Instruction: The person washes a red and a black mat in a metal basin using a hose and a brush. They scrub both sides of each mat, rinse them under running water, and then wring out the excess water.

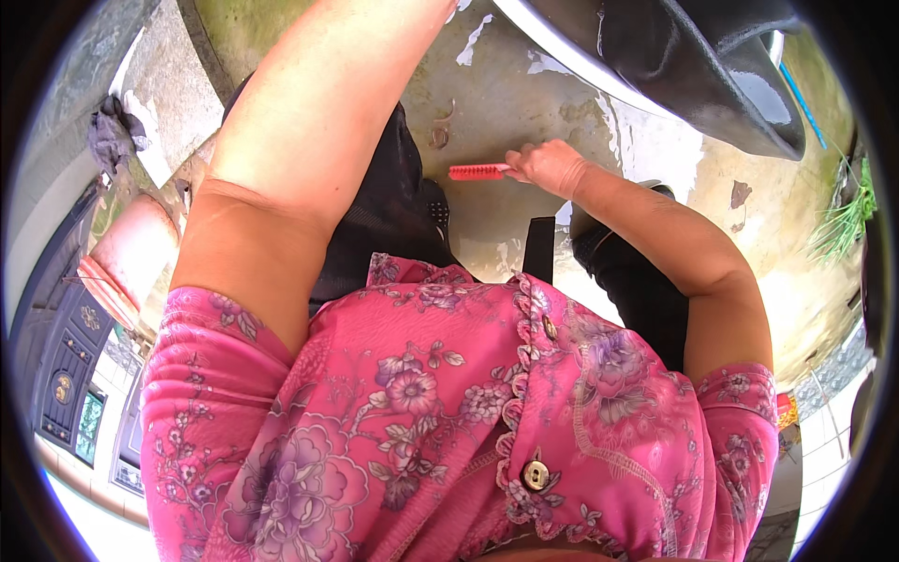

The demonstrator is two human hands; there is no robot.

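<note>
My right hand (549, 167) is closed around the handle of a red scrub brush (477, 172), whose bristled head points left above the wet concrete floor (506, 126). The other arm, my left, stretches up past the top edge of the view, so that hand is out of sight. A large metal basin (583, 63) with a shiny rim stands at the upper right, and dark wet material (709, 77) hangs over its side. Between the brush and the basin lies wet floor.
A pink bucket (133, 246) lies at the left, near a crumpled dark cloth (112, 133). A thin blue stick (804, 105) and green grass-like leaves (846, 218) are at the far right. My shoes and dark trouser legs are just below the brush.
</note>
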